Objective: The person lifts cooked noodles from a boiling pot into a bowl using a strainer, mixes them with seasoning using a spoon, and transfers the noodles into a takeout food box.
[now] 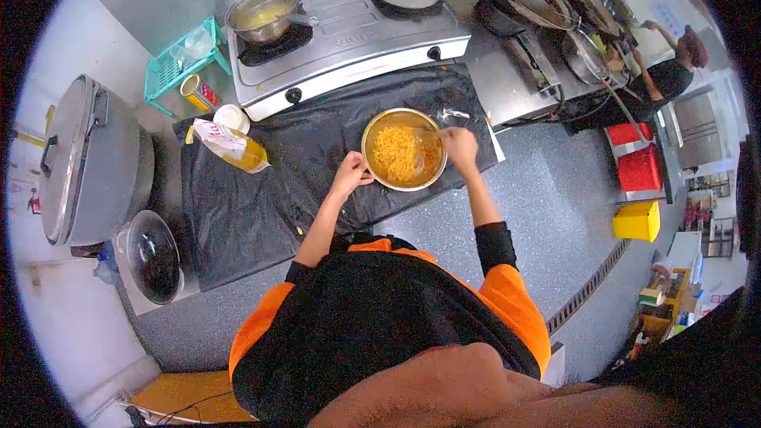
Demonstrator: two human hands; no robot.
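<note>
On the black-covered bench [293, 150], from the head camera, where's the metal bowl [433, 162]?

Near the front edge, with noodles [398, 152] inside. The left hand [349, 174] has fingers half-curled against its side; I can't tell how firmly. The right hand [460, 147] is closed, seemingly around a blurred utensil [435, 135].

Which step?

Mixing, I'd judge; continuing calls for a steadied bowl.

Shiny metal mixing bowl [404, 117] between left grip [348, 175] and right grip [460, 147]; below both, crinkled, faintly glossy plastic sheeting [254, 210]; beyond, a smooth metal gas stove [345, 24].
</note>
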